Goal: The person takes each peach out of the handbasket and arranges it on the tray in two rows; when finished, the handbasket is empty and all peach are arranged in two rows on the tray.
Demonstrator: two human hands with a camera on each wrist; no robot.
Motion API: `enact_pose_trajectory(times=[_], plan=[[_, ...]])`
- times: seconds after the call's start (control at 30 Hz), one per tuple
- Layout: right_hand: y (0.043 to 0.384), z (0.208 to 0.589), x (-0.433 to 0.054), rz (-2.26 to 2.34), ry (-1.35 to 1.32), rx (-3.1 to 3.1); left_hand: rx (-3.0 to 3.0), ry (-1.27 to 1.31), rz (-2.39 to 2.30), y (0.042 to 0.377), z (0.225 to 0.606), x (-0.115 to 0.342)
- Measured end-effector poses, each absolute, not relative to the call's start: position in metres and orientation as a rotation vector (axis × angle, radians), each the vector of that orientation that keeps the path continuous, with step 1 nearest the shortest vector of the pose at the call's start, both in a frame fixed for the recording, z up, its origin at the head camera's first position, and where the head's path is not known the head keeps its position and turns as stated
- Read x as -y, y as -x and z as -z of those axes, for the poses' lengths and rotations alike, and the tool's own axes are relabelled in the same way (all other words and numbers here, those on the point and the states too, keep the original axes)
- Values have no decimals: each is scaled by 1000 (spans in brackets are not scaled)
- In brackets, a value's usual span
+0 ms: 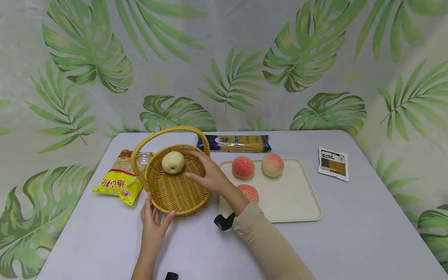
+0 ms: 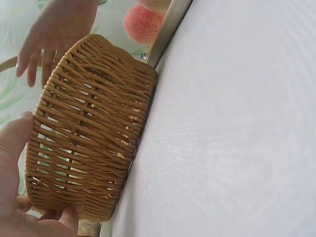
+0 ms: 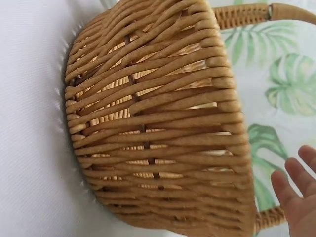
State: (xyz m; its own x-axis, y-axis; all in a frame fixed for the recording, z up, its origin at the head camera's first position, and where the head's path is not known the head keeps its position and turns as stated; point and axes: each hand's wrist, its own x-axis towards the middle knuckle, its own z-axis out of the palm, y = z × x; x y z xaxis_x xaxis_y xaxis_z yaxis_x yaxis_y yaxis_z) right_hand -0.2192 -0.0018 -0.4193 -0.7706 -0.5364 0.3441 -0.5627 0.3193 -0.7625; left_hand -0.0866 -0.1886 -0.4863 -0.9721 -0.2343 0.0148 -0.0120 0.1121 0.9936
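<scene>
A wicker basket [image 1: 178, 194] with an arched handle stands on the table, with a pale yellow, pear-like fruit [image 1: 173, 162] inside near its back left. My left hand [image 1: 154, 221] holds the basket's front left side from outside; in the left wrist view its thumb [image 2: 24, 121] is at the rim and a fingertip [image 2: 69, 217] is lower on the wall. Over the basket's right side reaches my right hand [image 1: 210, 173], with thumb and fingers spread apart and nothing between them. The right wrist view has its fingers [image 3: 296, 182] beyond the rim.
Right of the basket lies a cream tray [image 1: 287, 198] with three pink peaches [image 1: 243, 167] on it. A yellow food bag [image 1: 120, 177] sits left of the basket. A pasta packet [image 1: 238, 143] lies behind, and a small white pouch [image 1: 333, 163] at the far right.
</scene>
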Motion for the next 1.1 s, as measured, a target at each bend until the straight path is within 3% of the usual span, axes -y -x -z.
enact_pose_trajectory(times=[0.7,1.1], plan=[[256,438,46,-1622,-893,2878,2230,-229,1946,87,486,188],[261,439,53,-1535,-1046,2957,2210,-225,1961,86,486,189]])
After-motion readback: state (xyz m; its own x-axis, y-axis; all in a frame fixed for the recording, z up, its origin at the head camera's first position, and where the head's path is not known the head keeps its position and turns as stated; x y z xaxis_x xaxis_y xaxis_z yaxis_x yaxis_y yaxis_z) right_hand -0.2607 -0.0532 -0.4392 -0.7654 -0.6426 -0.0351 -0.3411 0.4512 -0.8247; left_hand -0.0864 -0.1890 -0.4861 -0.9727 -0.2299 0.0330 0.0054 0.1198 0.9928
